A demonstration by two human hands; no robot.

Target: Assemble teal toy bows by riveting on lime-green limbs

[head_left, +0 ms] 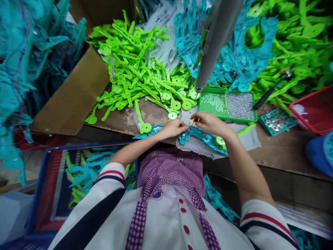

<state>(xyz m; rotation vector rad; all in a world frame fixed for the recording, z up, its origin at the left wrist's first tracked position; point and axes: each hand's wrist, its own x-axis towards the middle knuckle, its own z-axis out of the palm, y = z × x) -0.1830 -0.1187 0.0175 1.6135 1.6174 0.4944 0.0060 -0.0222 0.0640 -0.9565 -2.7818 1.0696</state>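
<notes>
A teal translucent plastic part point(205, 134) lies on a grey cloth point(194, 148) at the bench's front edge, a round green disc point(220, 141) at its right end. My left hand point(172, 129) is closed on its left side, fingertips at the middle. Just above the middle, my right hand point(209, 122) pinches thin yellow pieces point(192, 121), too small to name. To the left of my left hand, a green lever with a round end point(146, 128) sits against a teal piece. Another green lever point(246, 129) lies to the right of my right forearm.
Heaps of green levers point(130, 62) and teal parts point(249, 52) fill the back. A grey metal column point(217, 41) hangs over the bench. At right are a green tray of small metal pieces point(241, 105), a hammer point(272, 91), a teal tray point(277, 121) and a red bin point(316, 111).
</notes>
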